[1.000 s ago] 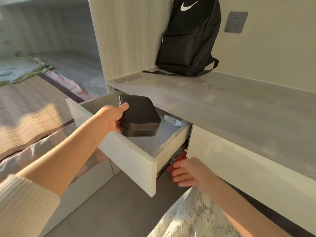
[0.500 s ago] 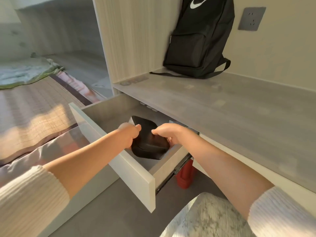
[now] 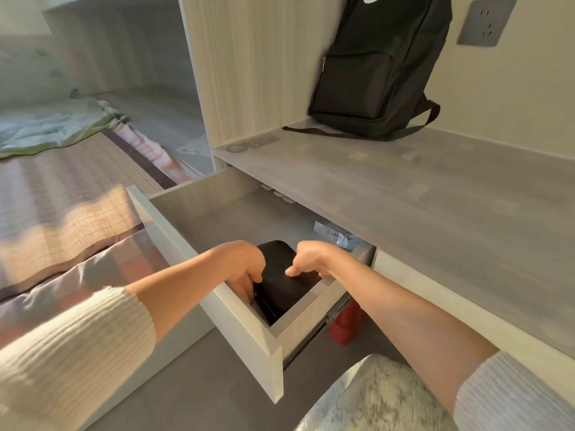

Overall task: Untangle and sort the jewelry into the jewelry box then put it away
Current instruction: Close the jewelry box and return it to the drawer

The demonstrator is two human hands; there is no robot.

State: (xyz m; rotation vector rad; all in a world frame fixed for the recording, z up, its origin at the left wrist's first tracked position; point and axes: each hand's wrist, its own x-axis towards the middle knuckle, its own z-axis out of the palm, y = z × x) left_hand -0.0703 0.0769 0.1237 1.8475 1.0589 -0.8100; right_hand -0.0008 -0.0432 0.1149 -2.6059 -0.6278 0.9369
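At the far left of my feed lies a bed [image 3: 68,194] with a woven mat on it, a crumpled green blanket [image 3: 46,129] at its far end and a patterned quilt [image 3: 102,272] along its near edge. My left sleeve [image 3: 62,353], cream and ribbed, comes in over the quilt.

Next is the open drawer [image 3: 249,346], pulled well out from under the desk [image 3: 435,206]. My left hand [image 3: 245,272] reaches over the drawer's front panel, its fingers curled down around the left side of the black jewelry box [image 3: 280,287]. The box sits low inside the drawer, in the near right corner, with its lid closed. My right hand [image 3: 311,259] grips it from the other side: the thumb presses on the lid and the fingers wrap over the right edge. So both hands hold the box between them.

Just behind the right hand, a clear plastic packet [image 3: 336,236] lies at the back of the drawer, partly under the desk edge. Below the drawer rail stands a red object [image 3: 345,325] on the floor; I cannot tell what it is.

Further right, a black backpack [image 3: 379,66] leans upright against the wall on the desk, with a grey wall socket [image 3: 485,21] beside it. My right sleeve [image 3: 513,396] fills the lower right corner.
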